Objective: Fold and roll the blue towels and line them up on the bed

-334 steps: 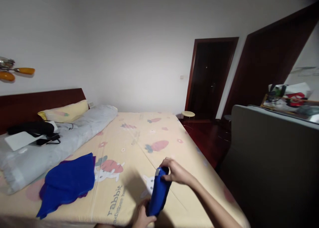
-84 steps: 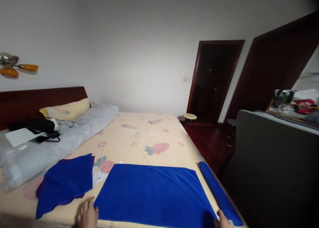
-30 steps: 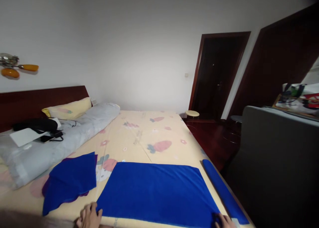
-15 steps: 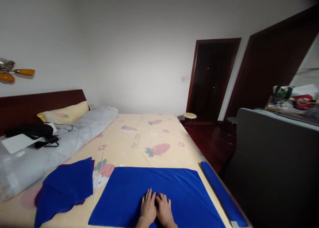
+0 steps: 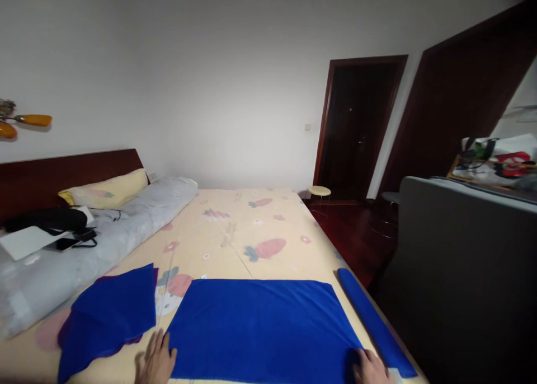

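Observation:
A blue cloth (image 5: 260,328) lies spread in front of me on the bed, fairly smooth, with faint creases toward its right side. At its left edge is my left hand (image 5: 158,359), thumb and fingers closed around the border. My right hand (image 5: 371,367) has its curled fingers on the near right edge, where the cloth puckers; part of this hand is cut off by the frame's bottom. Just beyond it a rolled blue cloth (image 5: 373,322) lies along the bed's right side. Left of my left hand rests a loose pile of blue and purple cloths (image 5: 111,311).
The bed (image 5: 226,227) has a pale sheet with printed carrots. Along the headboard side lie a rolled grey quilt (image 5: 138,216), a yellow pillow (image 5: 109,191), a black bag (image 5: 46,220) and a phone (image 5: 69,243). A grey panel (image 5: 457,272) stands at right; a stool (image 5: 319,191) is farther off.
My hands have moved apart from the middle of the cloth to its left and right edges. The near corners are drawn inward, and the wrinkles in the middle look flatter.

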`<move>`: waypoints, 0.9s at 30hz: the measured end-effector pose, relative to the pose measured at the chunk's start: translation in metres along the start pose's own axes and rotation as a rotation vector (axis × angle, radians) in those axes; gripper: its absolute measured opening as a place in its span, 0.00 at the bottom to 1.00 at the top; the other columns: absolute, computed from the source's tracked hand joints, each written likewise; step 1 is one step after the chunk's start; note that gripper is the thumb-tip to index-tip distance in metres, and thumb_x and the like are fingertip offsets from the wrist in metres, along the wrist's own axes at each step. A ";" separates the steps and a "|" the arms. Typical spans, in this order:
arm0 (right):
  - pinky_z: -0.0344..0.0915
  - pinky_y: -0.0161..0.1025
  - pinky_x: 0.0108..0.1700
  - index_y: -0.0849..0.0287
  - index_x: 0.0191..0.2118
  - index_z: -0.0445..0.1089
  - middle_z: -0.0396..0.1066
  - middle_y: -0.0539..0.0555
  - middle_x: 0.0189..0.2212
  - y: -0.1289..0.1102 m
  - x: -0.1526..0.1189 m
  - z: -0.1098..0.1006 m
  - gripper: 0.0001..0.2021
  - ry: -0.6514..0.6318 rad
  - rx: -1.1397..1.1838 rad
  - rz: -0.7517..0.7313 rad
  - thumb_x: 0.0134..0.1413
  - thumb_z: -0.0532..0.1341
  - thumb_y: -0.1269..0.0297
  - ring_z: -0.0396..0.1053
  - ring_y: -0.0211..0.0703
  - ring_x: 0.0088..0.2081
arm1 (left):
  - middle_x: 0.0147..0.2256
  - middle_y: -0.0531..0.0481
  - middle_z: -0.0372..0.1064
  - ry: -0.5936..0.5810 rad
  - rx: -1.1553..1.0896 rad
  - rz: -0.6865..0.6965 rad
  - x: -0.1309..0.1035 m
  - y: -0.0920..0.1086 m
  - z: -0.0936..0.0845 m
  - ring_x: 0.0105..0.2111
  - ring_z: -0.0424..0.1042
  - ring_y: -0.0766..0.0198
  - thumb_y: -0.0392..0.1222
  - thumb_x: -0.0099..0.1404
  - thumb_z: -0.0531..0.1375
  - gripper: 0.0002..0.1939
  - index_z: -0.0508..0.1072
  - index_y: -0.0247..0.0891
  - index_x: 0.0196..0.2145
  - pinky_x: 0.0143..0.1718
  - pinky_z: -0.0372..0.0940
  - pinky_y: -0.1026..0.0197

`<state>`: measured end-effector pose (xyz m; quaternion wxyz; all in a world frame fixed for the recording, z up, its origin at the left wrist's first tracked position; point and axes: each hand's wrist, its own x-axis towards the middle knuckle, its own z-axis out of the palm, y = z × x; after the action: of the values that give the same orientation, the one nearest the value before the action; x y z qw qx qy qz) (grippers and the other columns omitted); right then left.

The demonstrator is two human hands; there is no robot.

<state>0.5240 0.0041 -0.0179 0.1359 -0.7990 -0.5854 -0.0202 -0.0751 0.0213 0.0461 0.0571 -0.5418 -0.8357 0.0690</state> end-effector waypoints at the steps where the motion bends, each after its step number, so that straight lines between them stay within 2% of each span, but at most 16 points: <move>1: 0.65 0.51 0.47 0.58 0.46 0.71 0.72 0.64 0.48 -0.018 0.000 -0.004 0.21 -0.009 -0.010 -0.008 0.50 0.48 0.65 0.69 0.56 0.50 | 0.66 0.43 0.47 0.020 0.004 0.019 -0.001 0.014 -0.009 0.66 0.46 0.57 0.39 0.64 0.45 0.28 0.57 0.36 0.62 0.61 0.49 0.47; 3: 0.64 0.51 0.49 0.60 0.50 0.69 0.70 0.64 0.51 -0.069 -0.001 -0.012 0.22 -0.043 0.009 -0.058 0.50 0.48 0.66 0.68 0.56 0.52 | 0.68 0.44 0.42 0.039 -0.064 0.121 -0.008 0.055 -0.027 0.67 0.43 0.58 0.36 0.62 0.45 0.31 0.53 0.37 0.63 0.62 0.47 0.46; 4: 0.63 0.50 0.50 0.59 0.51 0.68 0.70 0.63 0.52 -0.099 -0.001 -0.015 0.23 -0.070 0.043 -0.101 0.49 0.49 0.68 0.67 0.55 0.54 | 0.68 0.45 0.41 0.011 -0.130 0.199 -0.012 0.079 -0.035 0.67 0.43 0.59 0.35 0.61 0.45 0.32 0.52 0.39 0.64 0.62 0.47 0.47; 6: 0.60 0.48 0.55 0.55 0.53 0.67 0.67 0.59 0.56 -0.161 -0.004 -0.019 0.27 -0.164 0.150 -0.214 0.46 0.49 0.71 0.63 0.52 0.58 | 0.68 0.49 0.39 -0.057 -0.269 0.345 -0.024 0.130 -0.047 0.67 0.40 0.61 0.33 0.58 0.46 0.36 0.50 0.43 0.65 0.63 0.46 0.45; 8: 0.55 0.49 0.60 0.51 0.56 0.64 0.63 0.55 0.60 -0.216 -0.008 -0.019 0.31 -0.265 0.272 -0.336 0.42 0.50 0.74 0.58 0.49 0.61 | 0.69 0.52 0.35 -0.191 -0.358 0.465 -0.036 0.178 -0.053 0.68 0.37 0.62 0.33 0.54 0.47 0.40 0.47 0.46 0.65 0.64 0.43 0.44; 10: 0.53 0.52 0.61 0.49 0.56 0.63 0.61 0.54 0.61 -0.255 -0.010 -0.016 0.32 -0.349 0.362 -0.389 0.41 0.49 0.74 0.57 0.48 0.62 | 0.68 0.55 0.35 -0.307 -0.393 0.555 -0.043 0.211 -0.055 0.67 0.36 0.64 0.33 0.52 0.48 0.42 0.47 0.47 0.65 0.66 0.41 0.46; 12: 0.52 0.54 0.61 0.47 0.55 0.64 0.62 0.53 0.61 -0.269 -0.009 -0.012 0.31 -0.397 0.391 -0.395 0.42 0.49 0.73 0.57 0.49 0.62 | 0.68 0.58 0.38 -0.349 -0.399 0.591 -0.042 0.223 -0.053 0.67 0.38 0.66 0.35 0.52 0.48 0.41 0.50 0.50 0.64 0.66 0.41 0.50; 13: 0.52 0.54 0.61 0.47 0.54 0.65 0.62 0.52 0.61 -0.265 -0.007 -0.011 0.31 -0.402 0.384 -0.397 0.41 0.50 0.73 0.58 0.50 0.62 | 0.68 0.59 0.39 -0.345 -0.400 0.589 -0.039 0.219 -0.051 0.67 0.38 0.66 0.37 0.53 0.48 0.39 0.51 0.50 0.64 0.66 0.41 0.51; 15: 0.53 0.54 0.60 0.46 0.54 0.66 0.62 0.52 0.61 -0.237 0.001 -0.007 0.30 -0.371 0.345 -0.392 0.41 0.51 0.70 0.57 0.50 0.62 | 0.68 0.57 0.38 -0.305 -0.392 0.536 -0.025 0.191 -0.043 0.67 0.38 0.64 0.41 0.57 0.48 0.36 0.50 0.50 0.64 0.66 0.40 0.48; 17: 0.54 0.54 0.59 0.47 0.54 0.66 0.63 0.53 0.60 -0.185 0.012 -0.004 0.27 -0.290 0.298 -0.333 0.45 0.52 0.66 0.58 0.52 0.61 | 0.68 0.53 0.39 -0.248 -0.348 0.414 -0.008 0.143 -0.029 0.67 0.38 0.61 0.46 0.61 0.45 0.34 0.49 0.46 0.65 0.66 0.41 0.45; 20: 0.59 0.58 0.55 0.46 0.53 0.66 0.66 0.54 0.58 -0.092 0.028 0.000 0.23 -0.154 0.200 -0.143 0.50 0.50 0.57 0.61 0.55 0.59 | 0.68 0.52 0.41 -0.166 -0.243 0.217 0.018 0.059 -0.005 0.67 0.41 0.62 0.50 0.65 0.40 0.31 0.47 0.46 0.65 0.65 0.43 0.47; 22: 0.61 0.58 0.53 0.46 0.53 0.67 0.66 0.54 0.57 -0.045 0.035 0.000 0.23 -0.120 0.134 -0.062 0.51 0.49 0.55 0.62 0.56 0.58 | 0.68 0.53 0.41 -0.200 -0.199 0.155 0.031 0.017 0.007 0.67 0.42 0.62 0.52 0.66 0.39 0.31 0.46 0.47 0.65 0.63 0.47 0.47; 24: 0.60 0.58 0.53 0.49 0.53 0.66 0.65 0.56 0.58 -0.026 0.038 -0.004 0.24 -0.137 0.066 -0.025 0.51 0.48 0.56 0.61 0.56 0.58 | 0.68 0.53 0.43 -0.215 -0.144 0.136 0.037 -0.001 0.009 0.67 0.43 0.61 0.50 0.66 0.40 0.29 0.49 0.47 0.64 0.63 0.48 0.45; 25: 0.60 0.58 0.54 0.52 0.54 0.66 0.65 0.58 0.58 -0.029 0.038 -0.007 0.25 -0.154 0.033 -0.008 0.52 0.47 0.57 0.61 0.56 0.59 | 0.68 0.52 0.43 -0.193 -0.118 0.126 0.037 0.000 0.007 0.67 0.43 0.60 0.48 0.66 0.41 0.29 0.51 0.46 0.64 0.63 0.47 0.44; 27: 0.60 0.56 0.54 0.58 0.56 0.64 0.63 0.62 0.59 -0.055 0.036 -0.015 0.26 -0.181 -0.010 0.006 0.52 0.46 0.61 0.61 0.57 0.59 | 0.68 0.49 0.43 -0.133 -0.104 0.121 0.032 0.020 -0.002 0.67 0.41 0.58 0.46 0.65 0.41 0.29 0.52 0.43 0.64 0.63 0.44 0.42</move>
<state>0.4855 0.0490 0.0145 0.0783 -0.8000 -0.5928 0.0495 -0.0694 0.0585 0.0449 -0.0312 -0.5876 -0.8060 0.0647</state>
